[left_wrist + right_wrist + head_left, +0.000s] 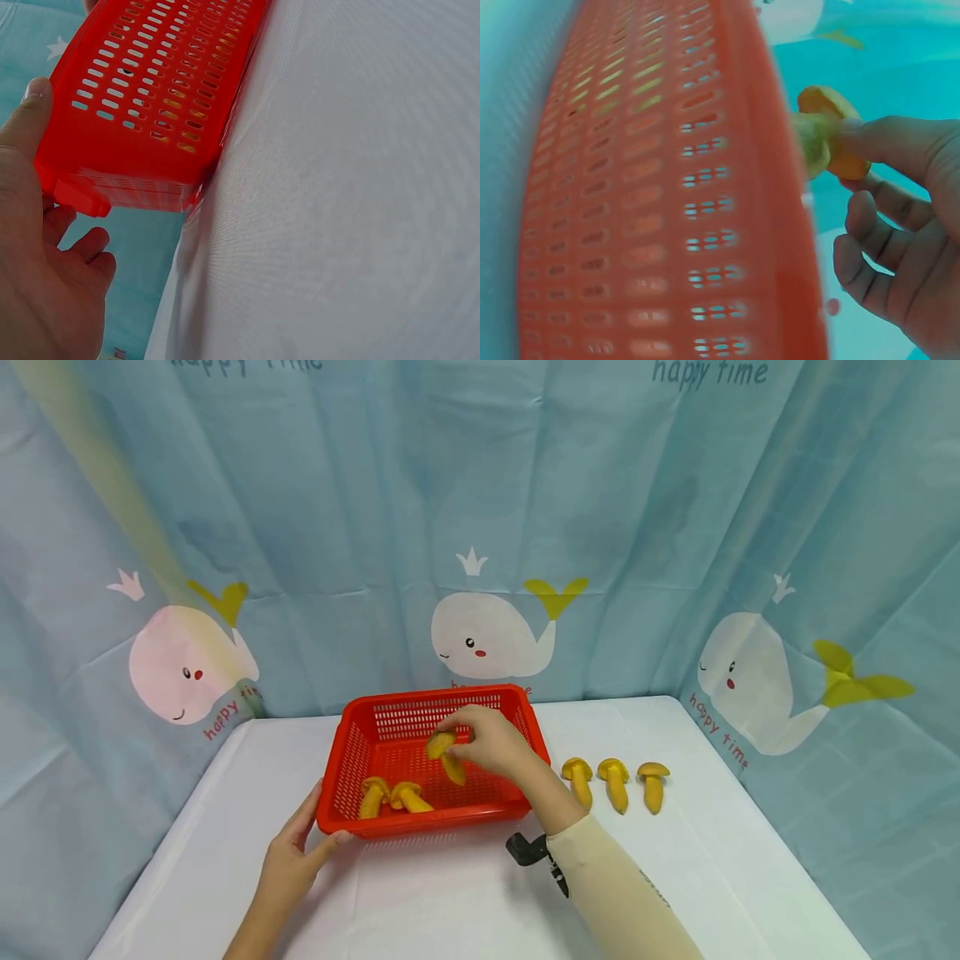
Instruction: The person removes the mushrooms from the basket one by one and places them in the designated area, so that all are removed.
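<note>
My right hand (487, 742) is over the red plastic basket (442, 817), pinching a yellow mushroom (439, 744) between thumb and fingers. In the right wrist view this mushroom (819, 100) shows just past the basket's rim, its lower part hidden behind the wall. Two more yellow mushrooms (411, 798) lie inside at the front left. At the basket's front left corner, my left hand (291, 858) grips the rim. The left wrist view has the thumb against the basket wall (150, 150) and the other fingers curled by the rim's end tab.
Three yellow mushrooms (616, 785) lie in a row on the white tabletop (420, 910), right of the basket. A blue curtain (360, 527) with whale prints surrounds the table at the back and both sides. A black strap mount (527, 850) sits at the right wrist.
</note>
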The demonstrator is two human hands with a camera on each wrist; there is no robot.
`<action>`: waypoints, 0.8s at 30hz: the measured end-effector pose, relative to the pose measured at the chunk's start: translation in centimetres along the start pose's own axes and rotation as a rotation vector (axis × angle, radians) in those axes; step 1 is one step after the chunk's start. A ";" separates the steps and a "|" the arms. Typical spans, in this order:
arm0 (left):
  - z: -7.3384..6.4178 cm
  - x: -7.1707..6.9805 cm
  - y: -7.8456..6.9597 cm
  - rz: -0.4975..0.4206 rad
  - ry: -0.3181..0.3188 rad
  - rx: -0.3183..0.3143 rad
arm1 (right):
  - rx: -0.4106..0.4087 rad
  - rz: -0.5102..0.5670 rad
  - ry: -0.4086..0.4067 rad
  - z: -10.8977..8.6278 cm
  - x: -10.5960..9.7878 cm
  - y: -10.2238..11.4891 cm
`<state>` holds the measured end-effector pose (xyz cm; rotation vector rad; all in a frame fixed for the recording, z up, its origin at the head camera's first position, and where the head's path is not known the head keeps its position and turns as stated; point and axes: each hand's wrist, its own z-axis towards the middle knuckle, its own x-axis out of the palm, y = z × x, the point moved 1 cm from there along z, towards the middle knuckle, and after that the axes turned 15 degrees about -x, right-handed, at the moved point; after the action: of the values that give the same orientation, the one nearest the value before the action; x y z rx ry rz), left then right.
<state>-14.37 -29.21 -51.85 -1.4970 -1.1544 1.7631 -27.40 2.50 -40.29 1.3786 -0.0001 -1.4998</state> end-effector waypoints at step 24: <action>-0.1 -0.1 -0.2 0.010 0.006 -0.010 | -0.036 -0.043 -0.204 -6.1 -5.2 0.0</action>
<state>-14.31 -29.22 -51.63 -1.5156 -1.1565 1.7603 -24.14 9.59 -38.53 1.1988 -0.0716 -1.6635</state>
